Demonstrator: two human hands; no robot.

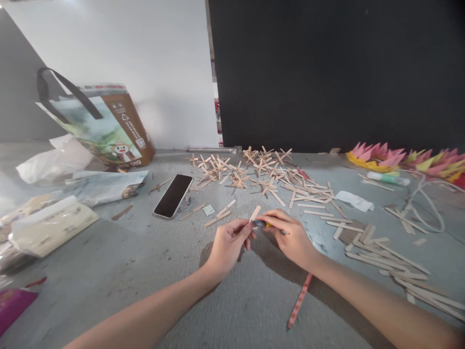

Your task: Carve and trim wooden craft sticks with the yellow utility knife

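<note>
Short wooden stick [255, 213], raised just above the desk [145, 291] near its middle, tilted with the upper end toward the far edge. Lower end pinched in the grip of the left hand [228, 242], thumb and fingertips closed tight on it, remaining fingers curled. Meeting it from the right, a small dark tool with a yellow part [262, 223], kind too small to tell, enclosed in the closed grip of the right hand [290, 235]; tip touching or almost touching the stick's lower half.

For good work, judged from this pose: hold the stick low and firm against twisting, steady both wrists on the desk, keep the left fingertips out of the tool's line, and press lightly to guard against splitting, likely in wood this thin.

Just beyond the hands, loose sticks [221, 213] and a black phone [173, 195] lying flat. Toward the far edge, a heap of crossed sticks [254, 169]. Toward the right edge, longer slats [385, 252]. Toward the near edge, under the right forearm, a pink patterned stick [298, 300]. At the far left corner, a printed bag [109, 131]; at the far right corner, paper flowers [376, 157].
</note>
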